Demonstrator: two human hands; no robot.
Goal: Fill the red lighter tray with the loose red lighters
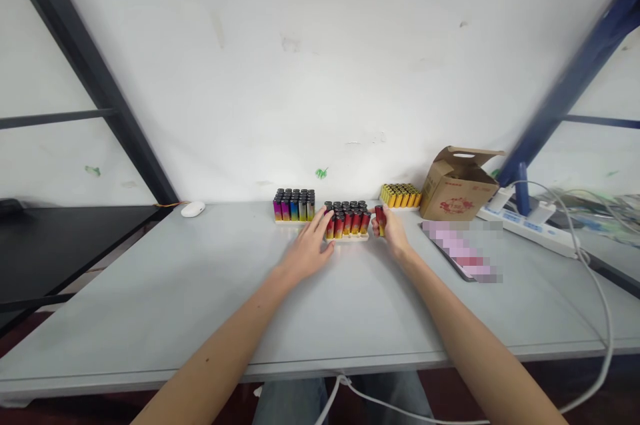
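My right hand (393, 232) is closed around a red-and-yellow lighter (381, 220) with a dark top, upright just right of a pale tray (350, 238). Rows of red-to-yellow lighters (347, 221) with black tops stand in that tray, and bare slots show along its front edge. My left hand (311, 248) lies at the tray's left side, fingers stretched forward and thumb apart, its fingertips against or very near the lighters there. Behind it stands another tray with purple, blue and silver lighters (294, 205). Farther right, a third group of yellow lighters (401, 196) stands by the wall.
An open cardboard box (453, 188) stands at the back right, beside a white power strip (530, 232) with plugs and cables. A phone-like flat object (460, 252), blurred out, lies before it. A white oval device (193, 209) rests at the table's back left.
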